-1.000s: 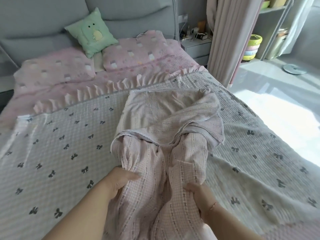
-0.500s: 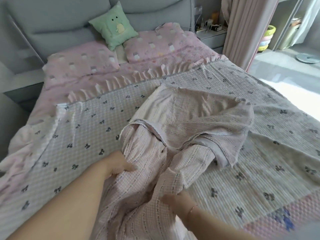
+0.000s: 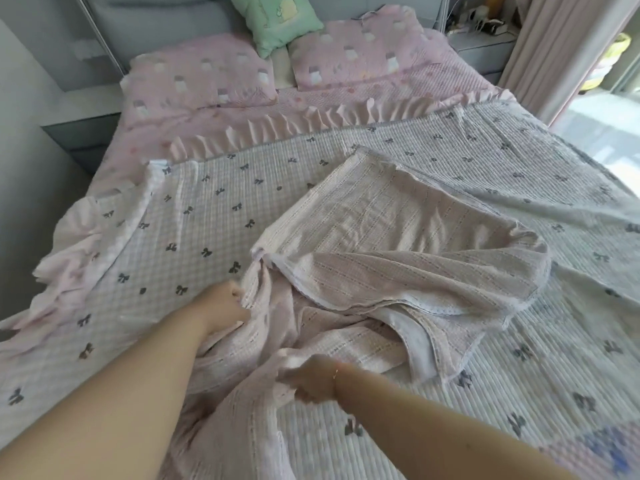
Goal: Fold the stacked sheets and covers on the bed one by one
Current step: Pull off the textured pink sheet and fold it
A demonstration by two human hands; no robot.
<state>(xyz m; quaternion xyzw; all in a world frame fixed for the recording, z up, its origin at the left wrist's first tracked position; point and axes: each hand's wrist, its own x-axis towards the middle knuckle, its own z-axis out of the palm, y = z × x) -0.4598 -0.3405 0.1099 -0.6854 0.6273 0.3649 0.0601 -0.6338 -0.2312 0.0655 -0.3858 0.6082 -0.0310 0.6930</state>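
Left hand (image 3: pixel 225 301) is bunched into the near-left part of the pink striped sheet (image 3: pixel 398 237), fingers curled into the fabric just below where a hemmed edge folds back. Right hand (image 3: pixel 311 381) is closer to the body, also pinching a gathered ridge of the same sheet, knuckles up, a thin bracelet at the wrist. So both are holding cloth, neither is spread wide. Both forearms come in from the bottom of the view, the left one reaching further up the bed than the right, so the grip points are staggered rather than level.

Sheet looks like thin woven cotton, light and floppy, no stiffness at all. It's draping in soft ridges between the hands and part of it is flopped over on itself toward the right, showing a paler underside. My guess is it slides easily over whatever is under it and won't hold a crease unless it's smoothed flat. Best places to grab are probably the stitched hem and the corners, since mid-panel grips like these just make bunches.

It's lying across the middle of the bed, on top of the bow-print quilted cover (image 3: pixel 207 216), which is spread out flat underneath. Past that there's a pink ruffled bedspread (image 3: pixel 311 123), two pink pillows (image 3: pixel 201 81) and a green cushion (image 3: pixel 277 19) against the headboard.
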